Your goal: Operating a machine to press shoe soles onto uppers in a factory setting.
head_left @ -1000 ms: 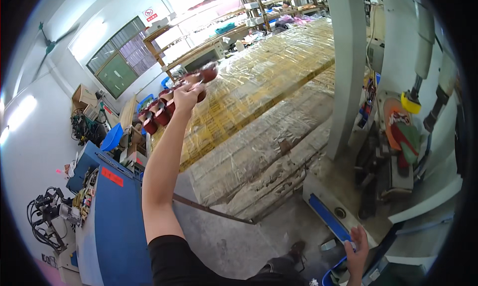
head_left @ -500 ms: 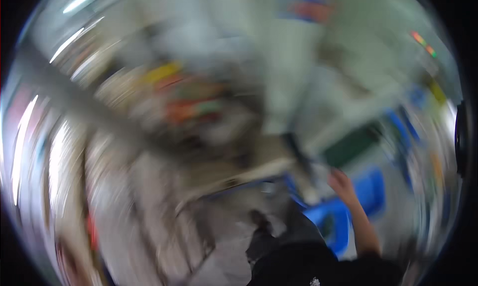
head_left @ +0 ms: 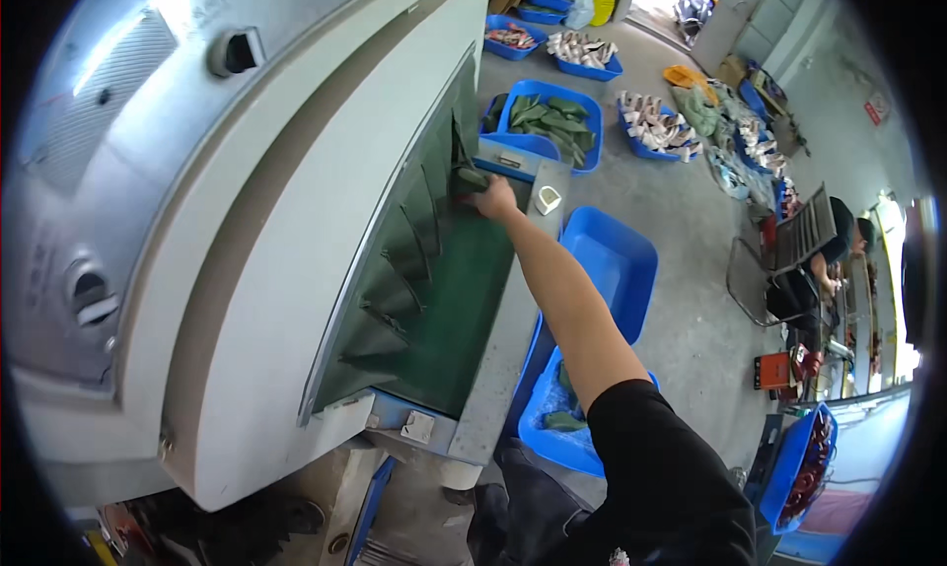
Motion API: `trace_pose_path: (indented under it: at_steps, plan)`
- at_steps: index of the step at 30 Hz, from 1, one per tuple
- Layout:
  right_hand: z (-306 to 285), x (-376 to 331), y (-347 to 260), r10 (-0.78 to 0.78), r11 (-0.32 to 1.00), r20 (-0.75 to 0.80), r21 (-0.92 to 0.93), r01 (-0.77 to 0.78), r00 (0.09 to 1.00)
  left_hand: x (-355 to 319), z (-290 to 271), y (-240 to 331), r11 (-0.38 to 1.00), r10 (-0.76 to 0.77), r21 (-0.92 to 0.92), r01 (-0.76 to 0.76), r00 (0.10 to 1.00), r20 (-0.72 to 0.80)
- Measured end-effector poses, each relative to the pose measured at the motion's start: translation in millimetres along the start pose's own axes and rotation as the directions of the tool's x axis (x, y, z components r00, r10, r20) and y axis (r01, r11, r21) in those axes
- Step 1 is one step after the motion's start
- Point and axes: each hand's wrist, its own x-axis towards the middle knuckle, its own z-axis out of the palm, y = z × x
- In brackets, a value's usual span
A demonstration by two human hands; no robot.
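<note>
My right hand [head_left: 493, 199] reaches far forward over the end of a green conveyor belt [head_left: 449, 315]. Its fingers are closed around a dark green piece [head_left: 472, 179], which resembles the green pieces in the blue bins; its exact kind does not show. Hanging green flaps [head_left: 400, 260] line the machine's opening beside the hand. Near my wrist, a small white oval piece [head_left: 547, 200] lies on the metal frame [head_left: 503, 354] along the belt. My left hand is out of sight.
The big white machine [head_left: 296, 221] fills the left. Blue bins stand along the frame: one with green pieces [head_left: 552, 122], a bare-bottomed one [head_left: 617, 260], and one [head_left: 538, 433] near my legs. More loaded bins stand farther back. A seated person [head_left: 829, 250] works at the right.
The view has swung from a blurred look at the room to the machine. My right arm now stretches over the belt; the hand, blurred before, is closed on a dark green piece.
</note>
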Motion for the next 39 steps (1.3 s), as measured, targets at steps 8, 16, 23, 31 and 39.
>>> trace_pose_path:
  at_steps: [8,16,23,31,39]
  plan:
    - [-120,-113,24,0.061,0.490,0.519,0.729,-0.478,0.853,18,-26,-5,0.988,-0.035,-0.152,0.018,0.994,-0.107]
    - [-252,-474,-63,-0.236,-0.025,0.646,0.743,-0.669,0.726,19,-38,37,0.795,-0.435,-0.562,0.228,0.861,-0.264]
    - [-163,-623,-398,-0.732,0.328,0.560,0.789,-0.519,0.388,-106,-188,-28,-0.354,-0.434,-0.932,-0.075,0.896,0.092]
    - [-12,-676,-600,-0.941,0.282,0.256,0.955,0.095,0.221,-369,-217,-58,-0.289,-0.543,-0.955,-0.067,0.833,0.106]
    - [7,-687,-593,-0.932,0.306,0.241,0.923,0.231,0.272,-425,-186,-122,-0.396,-0.572,-0.915,-0.072,0.799,0.185]
